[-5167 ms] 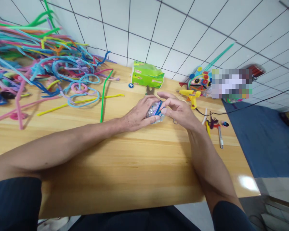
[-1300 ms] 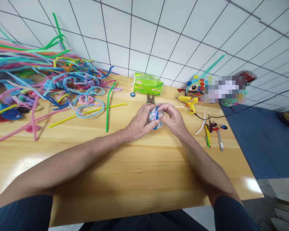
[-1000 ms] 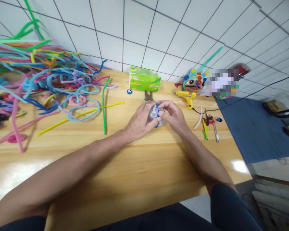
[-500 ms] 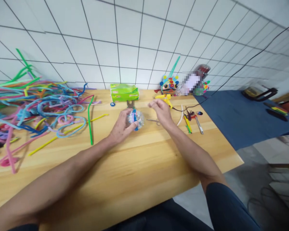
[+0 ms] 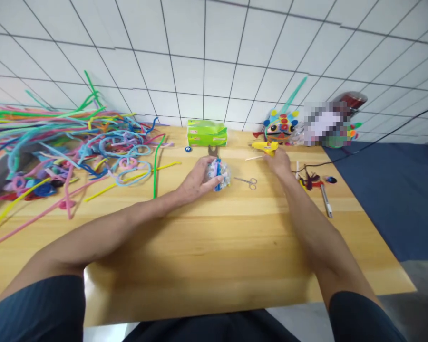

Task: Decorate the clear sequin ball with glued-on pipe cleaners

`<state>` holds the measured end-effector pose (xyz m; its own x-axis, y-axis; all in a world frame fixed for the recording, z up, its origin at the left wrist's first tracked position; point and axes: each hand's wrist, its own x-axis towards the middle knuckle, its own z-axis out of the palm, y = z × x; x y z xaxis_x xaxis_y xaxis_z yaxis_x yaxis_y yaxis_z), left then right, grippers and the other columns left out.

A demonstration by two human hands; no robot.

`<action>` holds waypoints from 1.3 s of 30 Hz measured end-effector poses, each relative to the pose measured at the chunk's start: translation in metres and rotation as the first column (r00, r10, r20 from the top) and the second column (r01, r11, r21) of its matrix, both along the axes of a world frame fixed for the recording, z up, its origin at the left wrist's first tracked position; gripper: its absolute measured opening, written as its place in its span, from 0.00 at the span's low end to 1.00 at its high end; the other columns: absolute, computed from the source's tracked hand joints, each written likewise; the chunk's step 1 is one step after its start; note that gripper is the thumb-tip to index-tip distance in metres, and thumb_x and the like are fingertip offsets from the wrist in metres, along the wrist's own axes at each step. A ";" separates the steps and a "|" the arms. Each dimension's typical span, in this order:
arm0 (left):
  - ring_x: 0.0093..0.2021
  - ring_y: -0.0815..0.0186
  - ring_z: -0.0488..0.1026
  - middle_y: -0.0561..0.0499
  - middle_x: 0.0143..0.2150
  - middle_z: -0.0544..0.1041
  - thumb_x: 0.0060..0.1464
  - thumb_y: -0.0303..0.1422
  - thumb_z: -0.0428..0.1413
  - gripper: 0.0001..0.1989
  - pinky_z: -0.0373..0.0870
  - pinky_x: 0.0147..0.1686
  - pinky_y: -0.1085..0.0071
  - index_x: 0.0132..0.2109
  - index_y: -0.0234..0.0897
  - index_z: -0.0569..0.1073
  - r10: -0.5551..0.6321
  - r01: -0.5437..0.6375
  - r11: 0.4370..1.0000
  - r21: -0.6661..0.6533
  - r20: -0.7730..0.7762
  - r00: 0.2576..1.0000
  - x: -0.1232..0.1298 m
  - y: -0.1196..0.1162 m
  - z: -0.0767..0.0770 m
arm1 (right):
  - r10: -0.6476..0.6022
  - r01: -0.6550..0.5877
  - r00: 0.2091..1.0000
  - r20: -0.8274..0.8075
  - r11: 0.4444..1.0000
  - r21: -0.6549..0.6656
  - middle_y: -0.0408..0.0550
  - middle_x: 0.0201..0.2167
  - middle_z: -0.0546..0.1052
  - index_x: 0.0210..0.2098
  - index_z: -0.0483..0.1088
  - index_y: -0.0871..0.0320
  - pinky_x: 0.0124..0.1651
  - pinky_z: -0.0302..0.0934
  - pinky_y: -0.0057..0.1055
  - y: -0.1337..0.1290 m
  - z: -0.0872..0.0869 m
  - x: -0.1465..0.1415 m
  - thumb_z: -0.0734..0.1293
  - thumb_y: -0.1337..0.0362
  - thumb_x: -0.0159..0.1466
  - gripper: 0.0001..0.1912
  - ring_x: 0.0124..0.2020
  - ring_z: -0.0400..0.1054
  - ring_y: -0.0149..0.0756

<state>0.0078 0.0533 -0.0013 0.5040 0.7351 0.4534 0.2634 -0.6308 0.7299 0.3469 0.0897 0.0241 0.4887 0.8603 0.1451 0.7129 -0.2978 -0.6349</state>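
Note:
My left hand (image 5: 198,182) is wrapped round a clear and blue crinkled bundle (image 5: 218,175) over the middle of the table. At the yellow glue gun (image 5: 266,147), my right hand (image 5: 277,161) has its fingers by the handle; whether they grip it is hard to make out. A thin whitish stick (image 5: 255,157) points leftward from near that hand. Small scissors (image 5: 248,181) lie on the wood between the two hands. Behind the bundle are the dark jaws of pliers (image 5: 213,151).
Tangled pipe cleaners (image 5: 92,147) cover the left side. A green tissue pack (image 5: 207,134) and a decorated colourful face (image 5: 281,127) stand along the wall. A pen (image 5: 326,200) and a dark cord (image 5: 360,151) lie to the right.
The view has turned to the right-to-left side, so things appear shifted rightward. My right hand has moved from above the scissors to the glue gun. My left hand still holds the bundle.

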 end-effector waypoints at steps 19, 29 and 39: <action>0.68 0.48 0.72 0.34 0.66 0.73 0.67 0.44 0.61 0.30 0.72 0.69 0.45 0.68 0.37 0.63 -0.016 0.007 0.993 0.115 0.073 0.997 0.005 -0.007 0.002 | 0.334 -0.366 0.856 -0.395 0.931 -0.005 0.46 0.32 0.83 0.34 0.80 0.57 0.36 0.70 0.35 -0.112 0.051 -0.070 0.82 0.49 0.50 0.21 0.31 0.74 0.38; 0.70 0.47 0.70 0.33 0.68 0.72 0.67 0.43 0.60 0.30 0.70 0.71 0.43 0.69 0.37 0.63 -0.027 0.022 0.996 0.092 0.048 0.998 0.002 -0.010 0.005 | 0.238 -0.223 0.943 -0.233 0.971 0.088 0.46 0.25 0.81 0.27 0.75 0.55 0.29 0.70 0.32 -0.117 0.050 -0.096 0.77 0.56 0.53 0.11 0.26 0.75 0.39; 0.71 0.47 0.70 0.35 0.68 0.72 0.67 0.42 0.61 0.30 0.70 0.71 0.42 0.70 0.39 0.62 -0.033 0.029 0.995 0.096 0.041 0.999 0.000 -0.010 0.005 | 0.236 -0.228 0.963 -0.131 0.971 0.070 0.49 0.30 0.85 0.32 0.77 0.55 0.36 0.75 0.36 -0.115 0.043 -0.095 0.73 0.56 0.57 0.10 0.31 0.80 0.44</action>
